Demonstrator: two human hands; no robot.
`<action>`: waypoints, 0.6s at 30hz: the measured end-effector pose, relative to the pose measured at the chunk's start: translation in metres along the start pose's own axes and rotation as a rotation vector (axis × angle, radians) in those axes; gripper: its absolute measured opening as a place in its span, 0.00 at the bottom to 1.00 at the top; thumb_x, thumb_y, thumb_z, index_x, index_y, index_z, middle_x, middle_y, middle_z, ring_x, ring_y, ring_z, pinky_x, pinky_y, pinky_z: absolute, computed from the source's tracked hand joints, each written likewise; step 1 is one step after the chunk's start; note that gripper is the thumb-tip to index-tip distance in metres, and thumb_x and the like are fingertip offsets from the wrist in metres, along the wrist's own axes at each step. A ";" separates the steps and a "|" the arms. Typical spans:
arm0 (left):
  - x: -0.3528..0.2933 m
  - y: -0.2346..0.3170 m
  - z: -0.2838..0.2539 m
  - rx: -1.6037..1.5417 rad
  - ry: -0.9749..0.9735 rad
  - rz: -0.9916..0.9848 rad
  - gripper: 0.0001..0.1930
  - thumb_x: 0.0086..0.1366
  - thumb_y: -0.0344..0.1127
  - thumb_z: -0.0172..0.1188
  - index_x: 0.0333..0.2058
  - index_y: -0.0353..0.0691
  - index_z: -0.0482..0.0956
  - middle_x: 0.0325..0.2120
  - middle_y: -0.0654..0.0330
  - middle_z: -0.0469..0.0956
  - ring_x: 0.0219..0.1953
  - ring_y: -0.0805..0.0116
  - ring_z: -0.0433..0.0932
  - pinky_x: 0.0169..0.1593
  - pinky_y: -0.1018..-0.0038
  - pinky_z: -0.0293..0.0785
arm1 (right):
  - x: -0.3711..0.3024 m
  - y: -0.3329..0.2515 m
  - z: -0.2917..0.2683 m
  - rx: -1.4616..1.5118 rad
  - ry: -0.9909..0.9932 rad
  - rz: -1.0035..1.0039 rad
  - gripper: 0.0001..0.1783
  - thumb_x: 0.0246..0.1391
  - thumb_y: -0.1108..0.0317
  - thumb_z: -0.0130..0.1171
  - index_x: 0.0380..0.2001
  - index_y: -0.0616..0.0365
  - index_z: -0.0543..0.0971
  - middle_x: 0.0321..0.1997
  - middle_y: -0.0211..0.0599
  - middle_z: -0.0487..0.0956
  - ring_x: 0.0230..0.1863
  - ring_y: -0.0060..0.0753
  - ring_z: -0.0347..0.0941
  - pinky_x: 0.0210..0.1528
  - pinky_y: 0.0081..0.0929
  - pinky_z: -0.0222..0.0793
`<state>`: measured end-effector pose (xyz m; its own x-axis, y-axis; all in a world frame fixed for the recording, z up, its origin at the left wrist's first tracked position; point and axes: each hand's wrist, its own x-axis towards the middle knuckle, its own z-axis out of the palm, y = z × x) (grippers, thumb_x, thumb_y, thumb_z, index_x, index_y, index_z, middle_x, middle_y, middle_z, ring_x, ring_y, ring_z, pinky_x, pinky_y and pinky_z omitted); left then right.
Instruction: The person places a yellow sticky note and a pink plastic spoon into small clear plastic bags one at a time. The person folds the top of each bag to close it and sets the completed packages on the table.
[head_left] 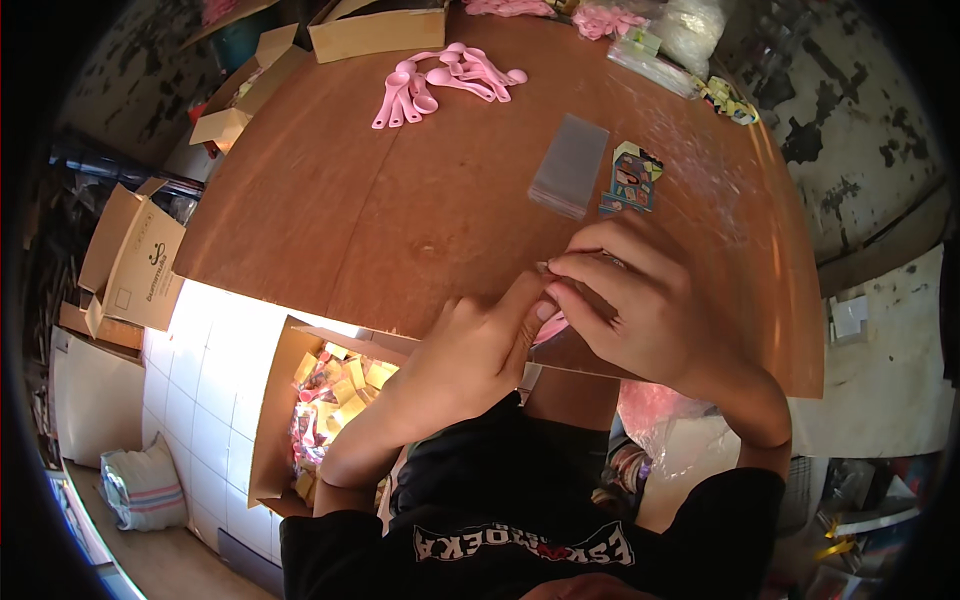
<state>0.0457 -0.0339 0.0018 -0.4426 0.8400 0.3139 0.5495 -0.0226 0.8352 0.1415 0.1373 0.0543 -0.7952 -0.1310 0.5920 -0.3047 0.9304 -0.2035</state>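
Close to the table's near edge, my left hand [480, 338] and my right hand [640, 300] meet with thumbs and fingertips pinched together. Between and below them shows a pink item [551, 328], mostly covered by the fingers, so its full shape cannot be made out. Just beyond the hands lies a stack of clear plastic sleeves [570, 165]. Beside that stack are small colourful printed cards [634, 176], the nearest partly behind my right hand. Pink measuring spoons [405, 95] lie in loose clusters farther off on the brown wooden table [300, 220].
An open carton [270, 440] of yellow-and-red packed pieces stands below the table's near edge, left of my legs. Another cardboard box [380, 35] sits at the far edge. Pink pieces [608, 20] and clear plastic bags [690, 35] lie at the far right.
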 end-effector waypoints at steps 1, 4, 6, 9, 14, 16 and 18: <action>0.003 -0.001 0.000 0.101 -0.006 0.063 0.12 0.72 0.31 0.52 0.50 0.33 0.74 0.23 0.45 0.79 0.27 0.45 0.82 0.30 0.65 0.76 | -0.003 0.002 0.000 -0.024 -0.026 -0.018 0.09 0.42 0.75 0.69 0.30 0.61 0.82 0.35 0.35 0.77 0.36 0.38 0.74 0.38 0.34 0.72; 0.005 -0.004 -0.002 0.211 -0.100 0.125 0.10 0.70 0.29 0.54 0.48 0.33 0.74 0.23 0.45 0.79 0.28 0.42 0.81 0.30 0.62 0.74 | -0.005 0.005 -0.004 -0.047 -0.067 -0.017 0.05 0.42 0.75 0.66 0.27 0.62 0.81 0.32 0.34 0.76 0.33 0.39 0.74 0.36 0.35 0.71; 0.003 -0.006 -0.002 0.217 -0.102 0.120 0.10 0.71 0.29 0.53 0.47 0.33 0.76 0.23 0.45 0.79 0.27 0.43 0.81 0.29 0.62 0.74 | -0.005 0.006 -0.010 0.229 -0.183 0.178 0.04 0.45 0.79 0.64 0.28 0.64 0.82 0.31 0.37 0.78 0.31 0.37 0.76 0.36 0.29 0.73; 0.003 -0.007 0.000 0.116 -0.097 0.124 0.09 0.71 0.30 0.53 0.45 0.33 0.78 0.23 0.46 0.78 0.25 0.46 0.81 0.29 0.64 0.74 | -0.010 0.017 -0.015 0.494 -0.132 0.275 0.03 0.47 0.80 0.63 0.28 0.65 0.83 0.30 0.36 0.80 0.32 0.29 0.77 0.36 0.25 0.71; 0.002 -0.001 0.007 -0.188 -0.056 0.171 0.11 0.73 0.31 0.51 0.44 0.30 0.79 0.26 0.50 0.81 0.26 0.59 0.84 0.32 0.70 0.78 | -0.019 0.012 -0.019 0.884 -0.057 0.387 0.03 0.51 0.80 0.62 0.31 0.66 0.83 0.35 0.40 0.81 0.37 0.28 0.76 0.41 0.23 0.71; 0.002 -0.001 0.013 -0.303 -0.056 0.143 0.12 0.73 0.29 0.50 0.50 0.31 0.77 0.33 0.49 0.82 0.32 0.59 0.85 0.37 0.71 0.79 | -0.012 0.008 -0.027 0.875 0.001 0.447 0.04 0.52 0.78 0.61 0.32 0.65 0.83 0.35 0.40 0.80 0.37 0.29 0.76 0.42 0.24 0.71; -0.004 -0.003 0.016 -0.410 -0.049 0.109 0.16 0.73 0.26 0.49 0.56 0.32 0.74 0.41 0.47 0.82 0.39 0.59 0.85 0.43 0.72 0.80 | -0.011 0.020 -0.032 0.983 0.076 0.511 0.06 0.56 0.73 0.61 0.35 0.64 0.82 0.37 0.38 0.80 0.39 0.27 0.75 0.44 0.24 0.70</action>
<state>0.0570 -0.0282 -0.0095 -0.3579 0.8451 0.3972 0.2595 -0.3186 0.9117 0.1611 0.1685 0.0689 -0.9221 0.2433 0.3009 -0.2596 0.1877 -0.9473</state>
